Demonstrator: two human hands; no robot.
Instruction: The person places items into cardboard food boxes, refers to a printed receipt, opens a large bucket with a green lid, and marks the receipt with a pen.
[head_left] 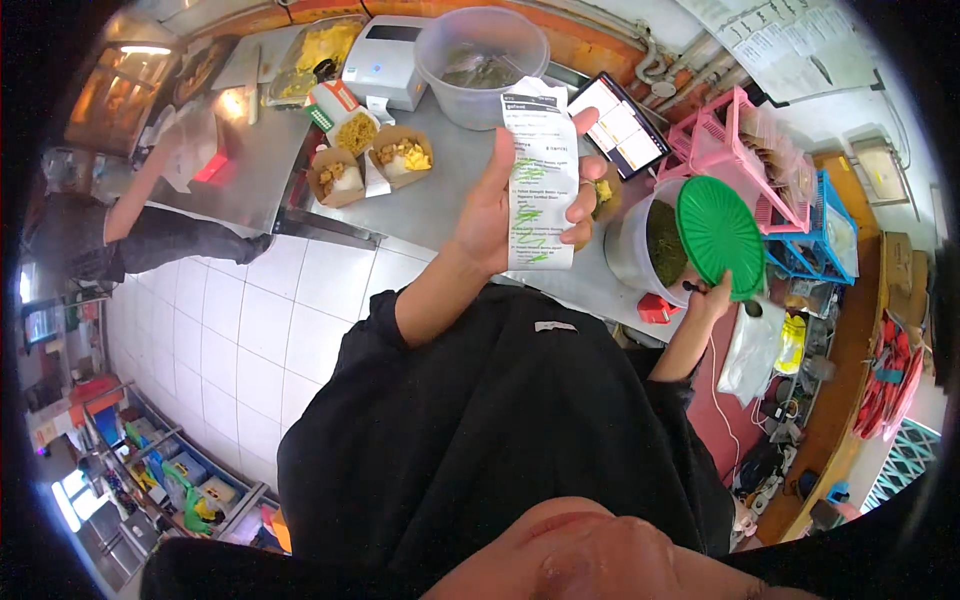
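Note:
Raised over the counter, my left hand (483, 225) is closed on a long paper receipt (540, 165) with printed lines and green marker scribbles. Fingers wrap its right edge and the thumb stands at its left. To the right, my right hand (711, 298) grips the lower edge of a round green ribbed lid (722, 235). That lid is tilted up beside a translucent tub (622, 248) filled with dark green, finely chopped stuff (663, 240). A small dark thing shows at my right fingertips; its kind is unclear.
Boxed meals (403, 157) stand on the steel counter (440, 195), near a white printer (383, 62) and a large clear tub (482, 60). A tablet (622, 125) and pink baskets (735, 165) are at the right. Another person (75, 235) works at the far left.

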